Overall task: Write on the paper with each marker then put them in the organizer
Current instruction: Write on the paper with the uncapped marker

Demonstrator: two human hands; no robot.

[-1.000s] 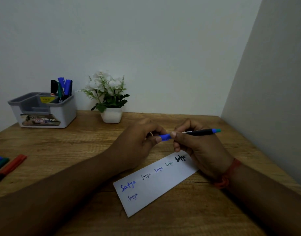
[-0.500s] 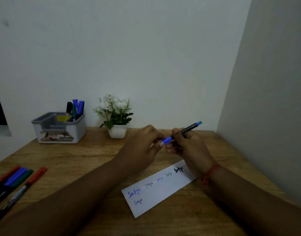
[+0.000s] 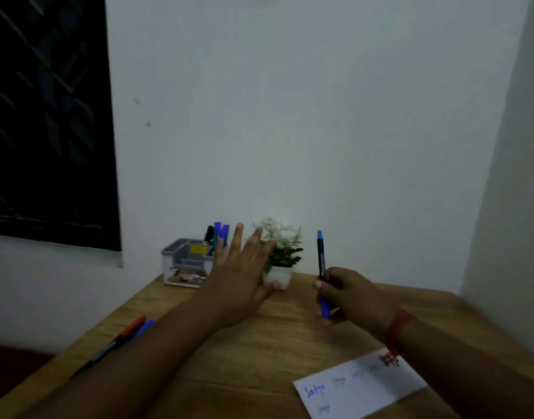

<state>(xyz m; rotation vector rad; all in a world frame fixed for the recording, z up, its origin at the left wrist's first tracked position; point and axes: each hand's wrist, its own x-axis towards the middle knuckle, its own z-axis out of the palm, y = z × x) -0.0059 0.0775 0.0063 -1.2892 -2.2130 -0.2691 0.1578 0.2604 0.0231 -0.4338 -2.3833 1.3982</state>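
Note:
My right hand [image 3: 347, 293] grips a black marker [image 3: 321, 255] with a blue cap at its lower end and a teal tip on top, held upright above the desk. Spread flat with straight fingers, my left hand [image 3: 240, 276] hovers in front of the grey organizer [image 3: 185, 266], which holds several markers at its back right. The white paper [image 3: 361, 384] with handwritten words lies at the lower right, under my right forearm. A red marker and a blue marker [image 3: 132, 329] lie at the desk's left edge.
A small white pot with a green plant [image 3: 282, 261] stands right of the organizer, partly behind my left fingers. The wooden desk [image 3: 229, 370] meets walls at the back and right. A dark window is at the upper left.
My left hand let go of the marker's blue end and moved out toward the organizer, fingers spread. My right hand turned the marker upright. The view swung up and left.

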